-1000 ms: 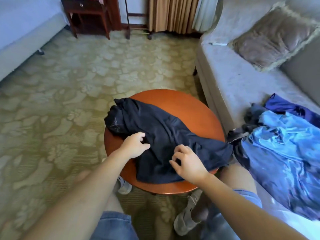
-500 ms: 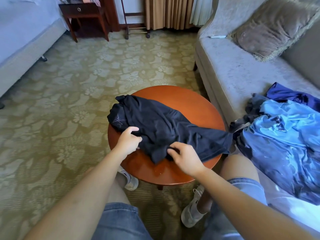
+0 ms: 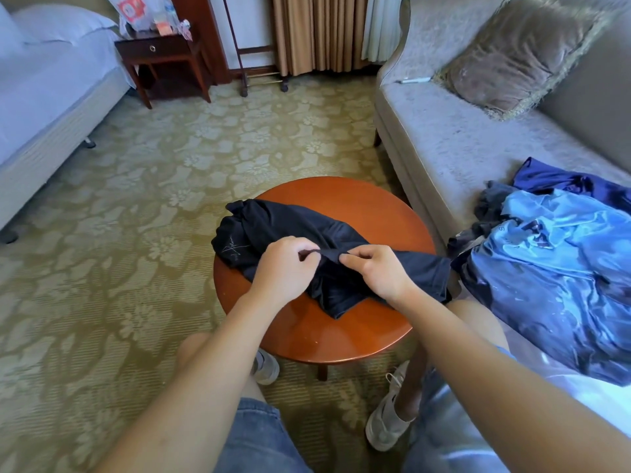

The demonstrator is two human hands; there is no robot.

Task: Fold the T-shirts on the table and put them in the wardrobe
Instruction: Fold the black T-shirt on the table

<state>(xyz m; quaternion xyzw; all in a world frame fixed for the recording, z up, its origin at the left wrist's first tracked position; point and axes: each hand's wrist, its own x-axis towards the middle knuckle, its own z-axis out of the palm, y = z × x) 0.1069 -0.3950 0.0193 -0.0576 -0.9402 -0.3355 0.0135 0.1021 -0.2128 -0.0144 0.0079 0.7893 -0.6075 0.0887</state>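
Bare table rim; sofa rightward

Daylit room, bright and even. The hottest zone is lower right: the blue satin garment shows strong sheen, and the pale cloth below it is blown out. The glossy round surface carries diffuse glare on its near half. Folds of the dark T-shirt lose detail. There is a soft shadow on the carpet under the surface. Wide-angle bowing shows at the bed and sofa edges. Centre sharp.
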